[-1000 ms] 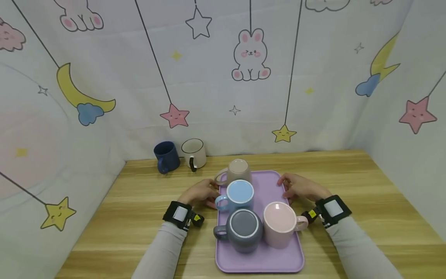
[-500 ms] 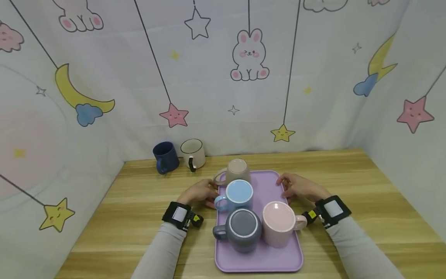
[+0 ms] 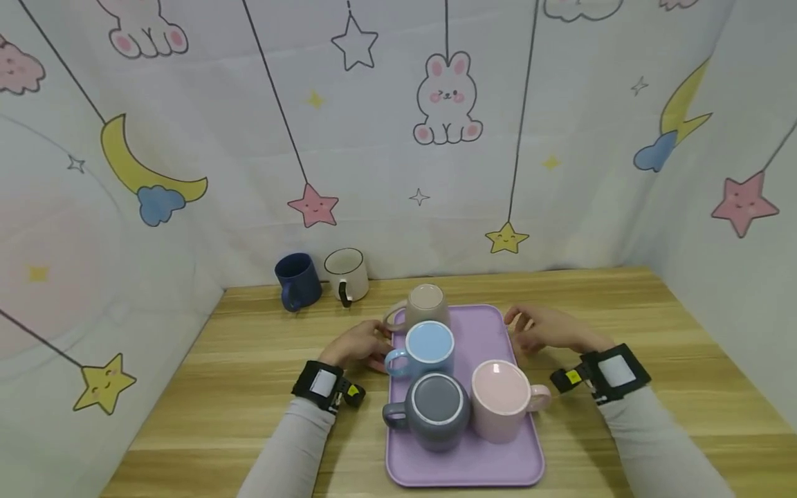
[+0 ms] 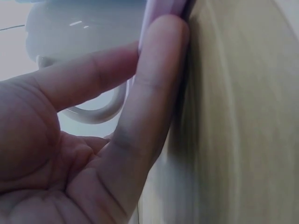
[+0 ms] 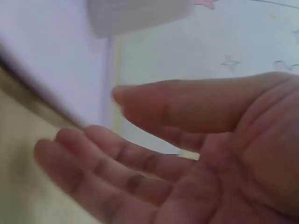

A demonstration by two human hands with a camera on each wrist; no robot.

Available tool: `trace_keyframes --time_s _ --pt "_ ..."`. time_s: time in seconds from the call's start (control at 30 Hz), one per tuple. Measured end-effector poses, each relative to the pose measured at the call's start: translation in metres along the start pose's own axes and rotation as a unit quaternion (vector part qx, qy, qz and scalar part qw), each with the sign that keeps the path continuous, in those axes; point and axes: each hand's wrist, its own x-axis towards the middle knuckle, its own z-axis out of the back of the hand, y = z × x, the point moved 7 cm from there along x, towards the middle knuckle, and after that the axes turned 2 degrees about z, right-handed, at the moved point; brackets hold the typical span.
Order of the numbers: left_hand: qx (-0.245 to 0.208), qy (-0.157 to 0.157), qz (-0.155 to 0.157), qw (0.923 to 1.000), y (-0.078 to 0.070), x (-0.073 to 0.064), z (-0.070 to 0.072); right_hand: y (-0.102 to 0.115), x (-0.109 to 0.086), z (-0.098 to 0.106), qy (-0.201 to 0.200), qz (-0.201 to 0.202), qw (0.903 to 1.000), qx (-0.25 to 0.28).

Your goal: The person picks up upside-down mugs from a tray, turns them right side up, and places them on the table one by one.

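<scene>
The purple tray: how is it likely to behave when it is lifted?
The purple tray looks stiff, as its rim runs straight. It may feel heavier at its near end, where the gray mug and pink mug stand. Tilting might make these smooth mugs slide.

Walled left, back and right with pale cloth, printed with rabbits, moons, stars. Furnished with wood-grain table. Evenly lit.

Soft even light, both wrist views blurry
</scene>
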Motion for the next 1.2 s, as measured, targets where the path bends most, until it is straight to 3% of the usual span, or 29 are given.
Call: trace_keyframes --time_s 0.07,0.17,0.27,0.43,0.73,0.97,1.2 --pt "0.0 0.001 0.001 1.0 0.001 0.001 0.0 0.019 -0.012 0.005 0.021 0.023 0.9975 -0.063" --pt "0.002 0.001 0.003 1.0 0.002 0.003 0.0 0.047 -0.029 0.005 0.06 0.064 0.984 -0.155" --pt "-0.003 0.0 0.002 1.0 0.002 0.004 0.001 0.065 -0.043 0.001 0.102 0.082 0.9728 -0.191" --pt "-0.004 -0.003 0.008 1.0 0.002 0.005 0.0 0.071 -0.054 -0.01 0.151 0.046 0.9718 -0.175" --pt "-0.02 -0.003 0.008 0.9998 0.002 0.004 0.0 0.064 -0.046 -0.025 0.17 -0.007 0.9649 -0.2" --pt "-0.022 -0.001 0.013 0.9997 0.003 0.005 0.0 0.061 -0.041 -0.034 0.206 0.018 0.9632 -0.171" --pt "-0.031 0.002 0.011 0.9994 0.002 0.004 0.0 0.065 -0.041 -0.033 0.197 0.048 0.965 -0.167"
